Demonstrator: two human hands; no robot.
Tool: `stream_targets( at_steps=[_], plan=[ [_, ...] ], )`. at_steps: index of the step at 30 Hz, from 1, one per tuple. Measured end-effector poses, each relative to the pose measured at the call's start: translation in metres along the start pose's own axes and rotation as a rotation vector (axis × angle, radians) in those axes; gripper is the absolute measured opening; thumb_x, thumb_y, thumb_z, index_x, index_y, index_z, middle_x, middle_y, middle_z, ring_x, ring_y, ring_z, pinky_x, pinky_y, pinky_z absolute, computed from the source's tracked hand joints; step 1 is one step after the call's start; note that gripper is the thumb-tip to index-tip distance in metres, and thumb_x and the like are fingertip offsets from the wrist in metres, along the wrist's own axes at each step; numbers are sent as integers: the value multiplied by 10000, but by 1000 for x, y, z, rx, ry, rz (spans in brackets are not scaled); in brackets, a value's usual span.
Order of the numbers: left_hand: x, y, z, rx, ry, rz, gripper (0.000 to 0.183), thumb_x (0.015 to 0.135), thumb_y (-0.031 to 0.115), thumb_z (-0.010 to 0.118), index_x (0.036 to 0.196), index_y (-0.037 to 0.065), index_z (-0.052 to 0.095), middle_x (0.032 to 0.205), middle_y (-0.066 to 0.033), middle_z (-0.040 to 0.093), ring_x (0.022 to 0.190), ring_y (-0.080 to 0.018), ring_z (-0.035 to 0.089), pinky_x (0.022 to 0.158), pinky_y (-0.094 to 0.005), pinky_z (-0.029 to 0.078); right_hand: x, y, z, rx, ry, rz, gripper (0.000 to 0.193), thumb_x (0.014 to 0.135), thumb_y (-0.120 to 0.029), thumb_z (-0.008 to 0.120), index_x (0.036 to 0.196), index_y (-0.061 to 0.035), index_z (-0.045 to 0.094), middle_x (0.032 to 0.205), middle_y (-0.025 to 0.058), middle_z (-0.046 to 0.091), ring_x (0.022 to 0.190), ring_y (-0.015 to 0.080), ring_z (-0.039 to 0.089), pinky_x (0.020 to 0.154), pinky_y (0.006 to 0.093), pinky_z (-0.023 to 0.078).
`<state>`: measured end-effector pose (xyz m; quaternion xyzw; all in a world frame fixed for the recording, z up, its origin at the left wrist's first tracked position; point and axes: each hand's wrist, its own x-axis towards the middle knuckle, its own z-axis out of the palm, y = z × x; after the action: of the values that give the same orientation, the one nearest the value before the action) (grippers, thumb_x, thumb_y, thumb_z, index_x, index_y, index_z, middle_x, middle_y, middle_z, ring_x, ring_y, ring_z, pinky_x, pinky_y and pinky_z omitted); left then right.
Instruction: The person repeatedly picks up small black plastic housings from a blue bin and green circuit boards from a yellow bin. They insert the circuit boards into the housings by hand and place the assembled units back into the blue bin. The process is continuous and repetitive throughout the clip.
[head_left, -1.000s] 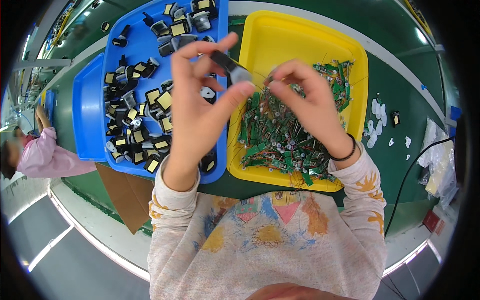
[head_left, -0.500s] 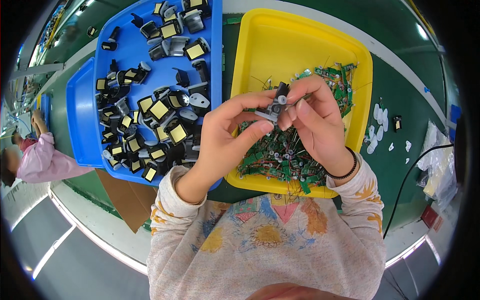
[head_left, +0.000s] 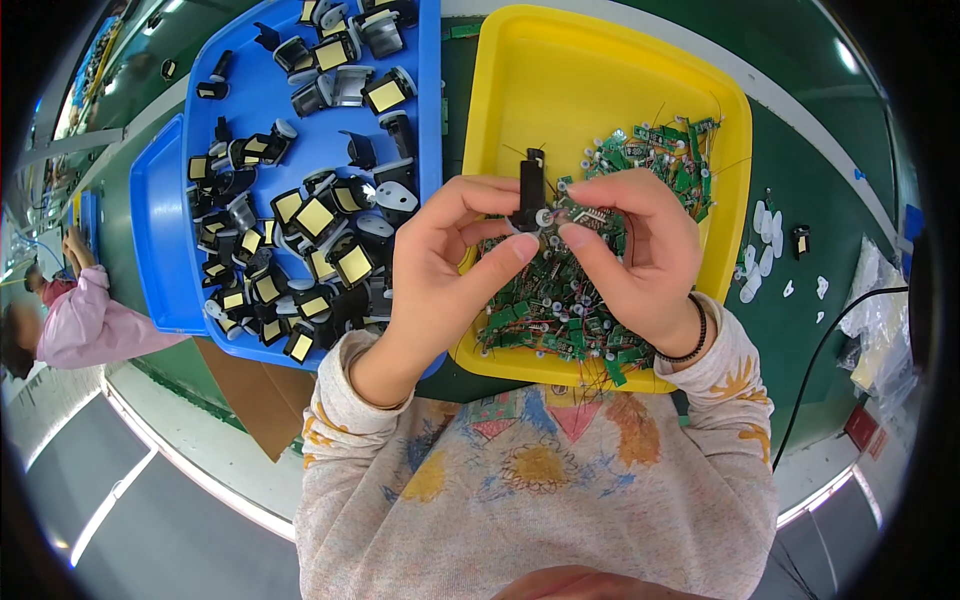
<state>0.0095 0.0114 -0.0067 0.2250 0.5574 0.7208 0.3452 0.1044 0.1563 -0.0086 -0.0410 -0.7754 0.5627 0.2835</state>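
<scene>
Green worktop (head_left: 840, 180) underneath, your left hand (head_left: 430, 260) pinched one black housing (head_left: 532, 190) above the yellow tray (head_left: 530, 60), your right hand (head_left: 650, 260) sat narrow beside it, hold unclear; that piece looked unfinished, with many circuit boards (head_left: 575, 325) left.

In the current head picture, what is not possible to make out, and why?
Head view:
Black part: underside hidden by its body and the left hand.
Right hand: what it holds, if anything, is too small to tell.
Circuit boards: lower ones buried under others.
Big blue tray: far end cut off by the picture's upper edge.
Co-worker's hand: too small for detail.
</scene>
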Motion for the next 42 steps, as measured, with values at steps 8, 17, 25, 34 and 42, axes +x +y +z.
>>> stream_targets(
  at_steps=[8,17,25,34,42],
  plan=[
    [0,-2,1,-58,50,8,225,744,-41,627,938,0,520,1029,-76,506,953,-147,525,825,-283,445,1,9,-2,880,-15,385,273,814,3,552,1077,-33,488,974,63,557,876,179,576,810,293,459],
    [0,-1,0,178,25,132,222,746,-32,624,939,-18,515,1051,-98,494,963,-164,536,848,-293,446,5,25,-5,1309,-39,447,271,855,-61,514,1119,-83,454,891,42,535,916,162,545,936,392,403],
    [1,-3,1,196,11,135,224,742,-44,617,941,-15,521,1051,-101,493,976,-176,538,837,-292,454,4,27,-6,1303,-79,396,284,850,-51,516,1125,-97,465,899,36,527,908,159,540,974,419,364],
    [-1,-3,0,119,56,27,224,744,-22,627,942,7,527,1055,-82,486,968,-149,523,828,-279,436,1,14,-5,581,31,212,287,784,50,574,1049,5,476,994,76,537,940,158,545,839,294,444],
    [-1,-3,1,106,52,47,229,745,-32,622,948,12,525,1056,-74,482,964,-144,523,833,-282,436,2,11,-3,561,40,206,290,757,68,603,1020,20,492,999,96,553,953,181,566,855,280,435]
  ],
)
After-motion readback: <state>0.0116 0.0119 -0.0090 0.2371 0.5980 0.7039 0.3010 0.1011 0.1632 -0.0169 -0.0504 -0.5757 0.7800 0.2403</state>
